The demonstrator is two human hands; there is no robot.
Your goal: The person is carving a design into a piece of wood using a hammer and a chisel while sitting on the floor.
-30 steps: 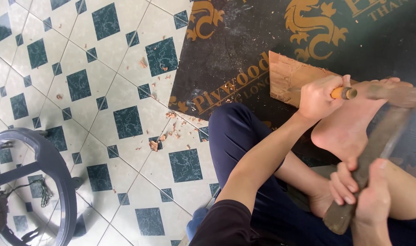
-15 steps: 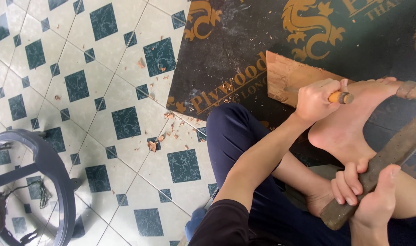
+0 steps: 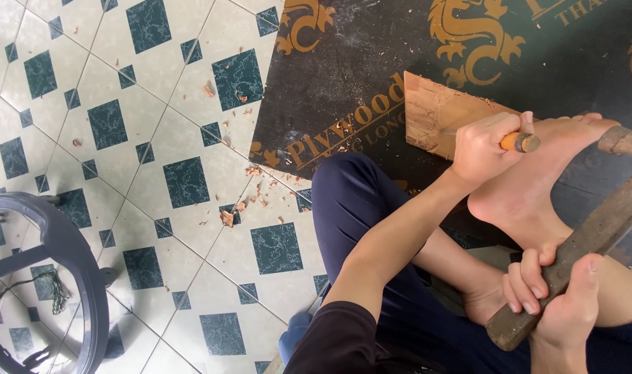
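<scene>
Fingers of the left hand (image 3: 481,149) are wrapped fully around an orange-handled chisel (image 3: 518,143), right of centre in the frame, only the butt of the handle showing past the fist. The blade end is hidden by the hand but is aimed at a pale wood block (image 3: 437,118) lying just above and left of the fist on a dark printed plywood sheet (image 3: 371,62). The block appears to be steadied by a bare foot (image 3: 530,187) beside the fist. At lower right, the right hand (image 3: 558,298) is closed on the handle of a worn mallet (image 3: 579,242), its head raised toward the right edge. Carving is judged to be mid-stroke; a square blow on the chisel butt is called for. Wood chips (image 3: 243,201) are scattered on the tiled floor (image 3: 87,83) at centre left.
</scene>
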